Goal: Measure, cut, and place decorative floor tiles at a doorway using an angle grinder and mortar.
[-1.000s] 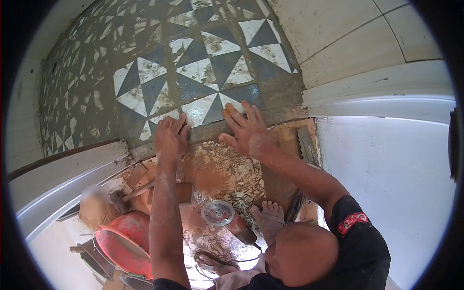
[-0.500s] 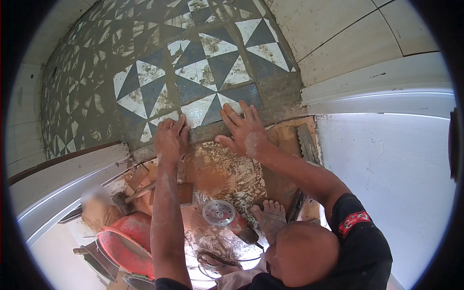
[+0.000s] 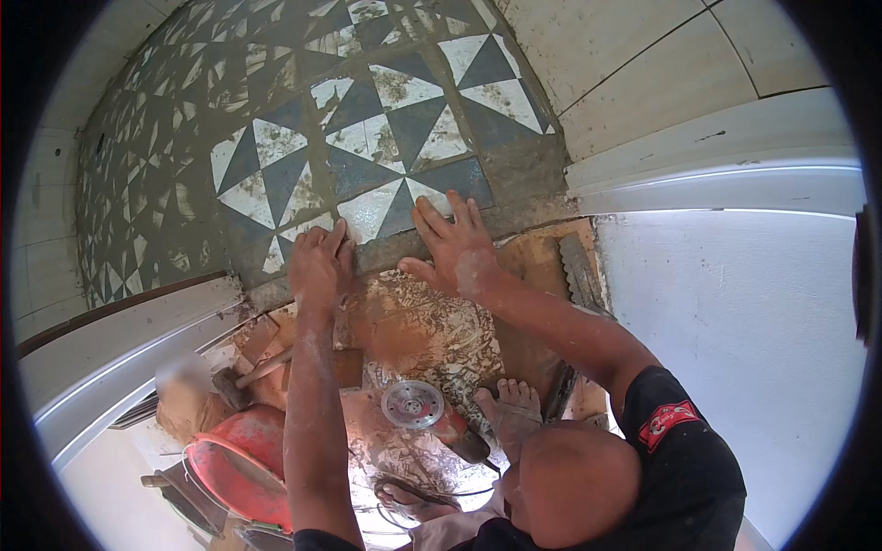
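Observation:
A tile (image 3: 369, 208) with white and dark grey-blue triangles lies at the near edge of the patterned floor, its surface wet in places. Fingers spread, my right hand (image 3: 459, 250) rests flat on the tile's near right part, holding nothing. At its near left corner, by the seam with a narrow tile piece (image 3: 273, 254), my left hand (image 3: 318, 266) presses down with bent fingertips. That hand grips nothing that I can see. Grey mortar (image 3: 522, 188) fills the strip right of the tile.
Below my arms sit an angle grinder (image 3: 430, 415) with a metal disc, a hammer (image 3: 234, 386) and a red bucket (image 3: 241, 468). A notched trowel (image 3: 579, 271) lies by the right door frame (image 3: 717, 193). Muddy patterned tiles (image 3: 147, 174) stretch away at the far left.
The view has shifted slightly, moving the floor and hands a little left in the picture. Both hands keep their places on the tile.

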A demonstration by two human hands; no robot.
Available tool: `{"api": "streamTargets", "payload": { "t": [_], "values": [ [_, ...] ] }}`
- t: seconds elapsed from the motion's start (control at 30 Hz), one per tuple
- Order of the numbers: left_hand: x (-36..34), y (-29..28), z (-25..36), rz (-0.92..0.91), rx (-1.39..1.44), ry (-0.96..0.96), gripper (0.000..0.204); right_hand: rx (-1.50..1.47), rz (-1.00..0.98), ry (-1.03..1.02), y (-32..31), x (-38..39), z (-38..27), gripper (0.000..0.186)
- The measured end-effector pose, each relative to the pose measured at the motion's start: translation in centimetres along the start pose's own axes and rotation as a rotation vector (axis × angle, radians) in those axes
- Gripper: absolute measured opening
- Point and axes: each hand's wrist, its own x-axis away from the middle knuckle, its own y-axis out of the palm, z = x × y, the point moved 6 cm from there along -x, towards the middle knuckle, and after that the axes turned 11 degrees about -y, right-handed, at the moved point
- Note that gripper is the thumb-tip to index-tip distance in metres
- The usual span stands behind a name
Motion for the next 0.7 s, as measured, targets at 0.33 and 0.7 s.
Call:
{"api": "streamTargets", "payload": {
  "t": [0.33,0.7],
  "values": [
    [-0.02,-0.36,0.36,0.027,0.025,0.020,0.036,-0.015,0.035,-0.023,-0.36,0.14,-0.27,0.083],
    [0.33,0.12,0.06,0.048,0.040,0.028,0.036,0.010,-0.012,-0.038,-0.07,0.38,-0.17,0.088]
  ]
}}
